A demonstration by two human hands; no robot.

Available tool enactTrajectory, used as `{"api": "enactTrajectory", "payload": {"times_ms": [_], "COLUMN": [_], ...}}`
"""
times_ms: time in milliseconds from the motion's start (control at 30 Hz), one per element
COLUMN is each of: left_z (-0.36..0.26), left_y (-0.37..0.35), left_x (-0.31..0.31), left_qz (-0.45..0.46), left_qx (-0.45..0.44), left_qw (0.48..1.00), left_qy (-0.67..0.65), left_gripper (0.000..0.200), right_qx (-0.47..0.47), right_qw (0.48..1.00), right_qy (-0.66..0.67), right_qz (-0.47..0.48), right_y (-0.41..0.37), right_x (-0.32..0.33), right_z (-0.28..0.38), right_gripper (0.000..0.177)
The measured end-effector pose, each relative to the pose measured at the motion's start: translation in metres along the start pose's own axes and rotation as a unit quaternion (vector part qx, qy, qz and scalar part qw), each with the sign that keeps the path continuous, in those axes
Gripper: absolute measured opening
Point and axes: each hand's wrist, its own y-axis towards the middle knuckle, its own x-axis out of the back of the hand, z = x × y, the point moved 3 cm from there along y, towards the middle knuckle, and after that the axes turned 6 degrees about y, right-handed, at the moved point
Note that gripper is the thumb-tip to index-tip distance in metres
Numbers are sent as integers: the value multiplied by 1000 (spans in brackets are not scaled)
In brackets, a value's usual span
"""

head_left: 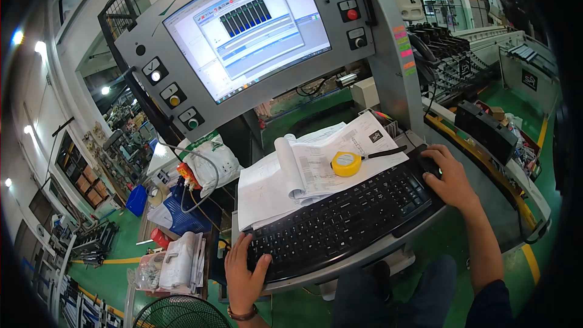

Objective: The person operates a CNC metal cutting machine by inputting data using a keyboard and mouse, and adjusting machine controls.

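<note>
My left hand rests at the left end of the black keyboard, thumb and fingers apart, holding nothing. To the right of the keyboard, my right hand lies curved over a black computer mouse, which it mostly covers. Behind the keys lie printed paper sheets, the upper ones curled back. On them sit a yellow tape measure and a black strap or pen-like item. Above stands a lit monitor with a software window that shows a row of dark vertical bars.
Around the monitor, the grey control panel carries several buttons, including a red one. A white plastic bag, a blue basket and rolled papers are at the left. A fan stands below them. Machinery fills the right background.
</note>
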Motion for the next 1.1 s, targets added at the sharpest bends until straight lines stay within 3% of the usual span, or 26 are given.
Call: {"api": "enactTrajectory", "payload": {"times_ms": [1100], "left_z": [2], "left_y": [1], "left_x": [-1], "left_qz": [-5], "left_qx": [-11], "left_qw": [1000], "left_qy": [4], "left_gripper": [63], "right_qx": [-9], "right_qw": [1000], "right_qy": [12], "right_qz": [23], "right_y": [2], "right_x": [-3], "right_z": [-1], "right_gripper": [45]}}
